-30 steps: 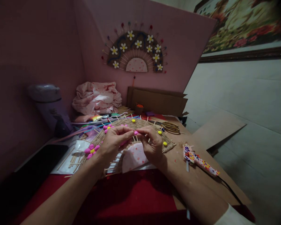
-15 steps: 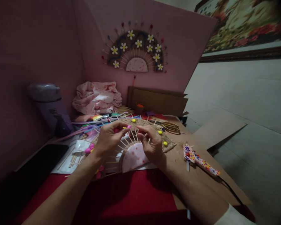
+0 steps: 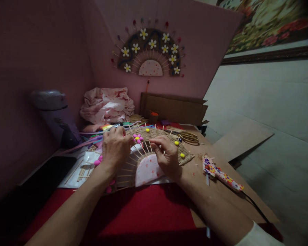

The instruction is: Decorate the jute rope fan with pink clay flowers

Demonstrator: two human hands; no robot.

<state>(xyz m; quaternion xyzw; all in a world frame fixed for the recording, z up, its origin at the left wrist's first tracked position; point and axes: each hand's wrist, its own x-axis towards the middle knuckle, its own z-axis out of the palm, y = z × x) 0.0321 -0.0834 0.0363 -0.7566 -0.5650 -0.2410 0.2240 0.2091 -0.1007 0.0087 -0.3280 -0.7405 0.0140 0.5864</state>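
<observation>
On fan (image 3: 157, 135), pink flower (image 3: 138, 138) petaled, three yellow dots (image 3: 176, 143) left bare; left fingers (image 3: 127, 139), right fingers (image 3: 160, 140) curled, grip unclear tbh.

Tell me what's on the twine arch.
The twine arch bears pink petals and three bare yellow dots; the left hand and right hand hide parts of it.

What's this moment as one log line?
left hand: beside pink flower | right hand: at fan | both grips: unclear | glue gun: lying right of fan
</observation>
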